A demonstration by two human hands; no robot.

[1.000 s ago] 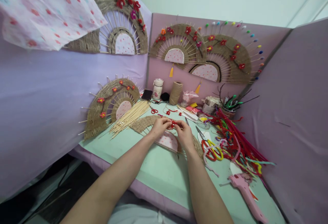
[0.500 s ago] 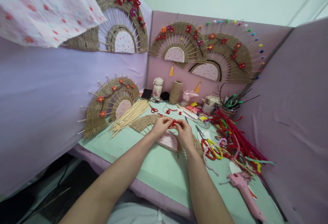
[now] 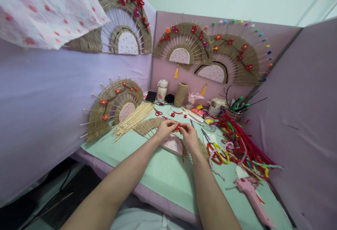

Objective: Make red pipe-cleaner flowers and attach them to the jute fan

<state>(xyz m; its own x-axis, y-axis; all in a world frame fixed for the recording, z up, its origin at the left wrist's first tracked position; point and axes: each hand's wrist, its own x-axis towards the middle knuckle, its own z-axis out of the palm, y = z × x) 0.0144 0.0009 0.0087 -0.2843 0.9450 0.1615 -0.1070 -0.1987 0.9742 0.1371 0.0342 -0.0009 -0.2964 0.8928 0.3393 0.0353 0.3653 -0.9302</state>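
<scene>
Between my two hands is a small red flower (image 3: 179, 126) with a pale centre. My left hand (image 3: 166, 129) pinches its left side with the fingertips. From the right, my right hand (image 3: 189, 134) grips the same flower, fingers closed. Both hands are above a twine-wrapped fan (image 3: 149, 126) lying on the pale green table (image 3: 168, 177); they hide part of it. The fan's dotted pink half-round centre (image 3: 172, 143) shows below my hands.
Thin sticks (image 3: 133, 121) lie left of the fan. At the right are scissors (image 3: 218, 152), a heap of fuzzy stems (image 3: 243, 140) and a pink glue gun (image 3: 254, 200). A twine spool (image 3: 180, 94) and a white jar (image 3: 162, 90) stand at the back.
The red flower has turned slightly between my fingertips, and its pale centre now shows more. Both hands have stayed in nearly the same place.
</scene>
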